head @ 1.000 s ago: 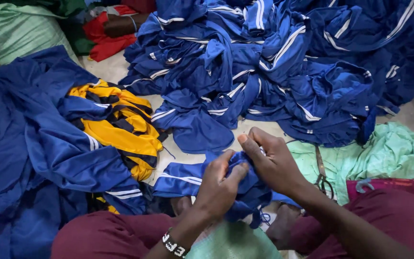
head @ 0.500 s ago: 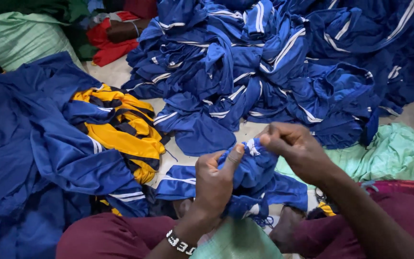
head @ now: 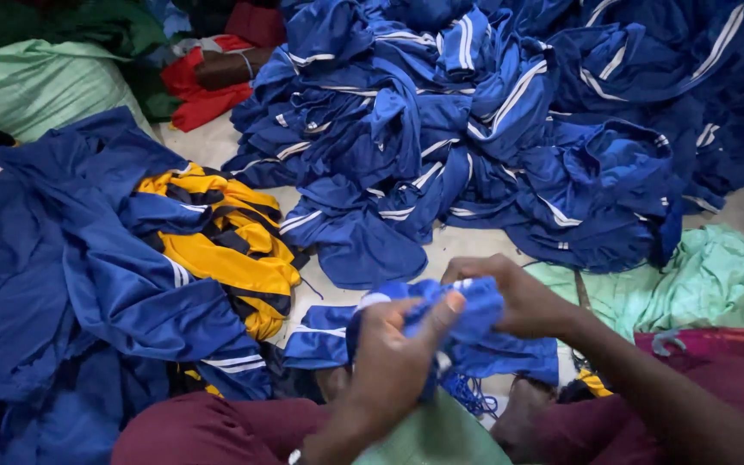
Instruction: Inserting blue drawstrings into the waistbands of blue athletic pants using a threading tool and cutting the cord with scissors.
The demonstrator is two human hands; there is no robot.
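Pinching a bunched blue garment (head: 467, 323) over the lap, left hand (head: 393, 362) and right hand (head: 518, 297) keep a closed grip; slippery fabric may slide loose onto the blue pile (head: 492, 129).

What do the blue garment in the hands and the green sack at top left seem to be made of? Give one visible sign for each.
Blue garment: likely a smooth synthetic knit such as polyester; it has a slight sheen and soft bunched folds, with white stripes. Green sack: probably woven plastic; it looks stiff, faintly glossy, with crisp creases.
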